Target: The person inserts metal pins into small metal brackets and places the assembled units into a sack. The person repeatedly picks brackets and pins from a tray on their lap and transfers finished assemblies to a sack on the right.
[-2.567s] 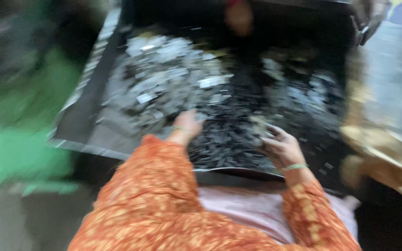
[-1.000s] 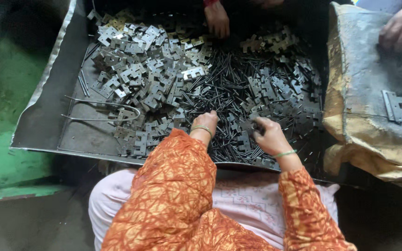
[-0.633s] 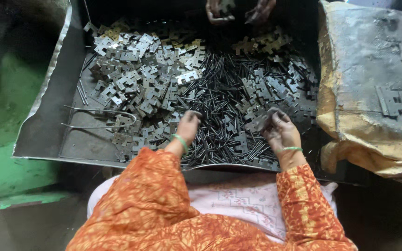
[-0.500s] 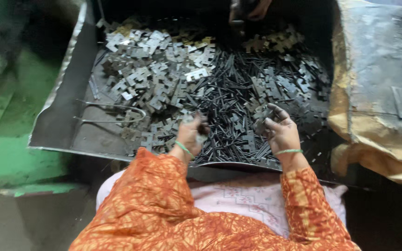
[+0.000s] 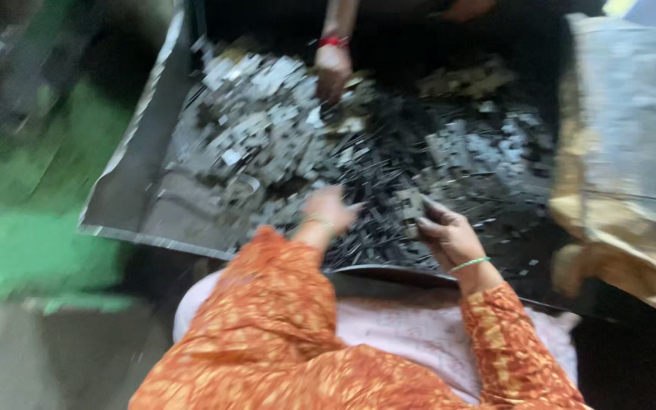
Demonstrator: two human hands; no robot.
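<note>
The picture is blurred by motion. A wide metal tray (image 5: 127, 193) holds a heap of small flat metal plates (image 5: 260, 137) and a mass of thin dark rods (image 5: 377, 186). My left hand (image 5: 329, 210) hovers over the rods near the tray's front edge; its fingers are too smeared to read. My right hand (image 5: 448, 237), with a green bangle at the wrist, pinches a small flat metal plate (image 5: 411, 205) above the rods. Both arms wear orange patterned sleeves.
Another person's hand (image 5: 333, 70) with a red bangle reaches into the plates from the far side. A tan and grey sack (image 5: 632, 159) lies along the right of the tray. A green surface (image 5: 32, 243) is at the left.
The view has swung and blurred. My left hand has shifted a little to the right over the rods. The other person's hand has come down onto the far plates.
</note>
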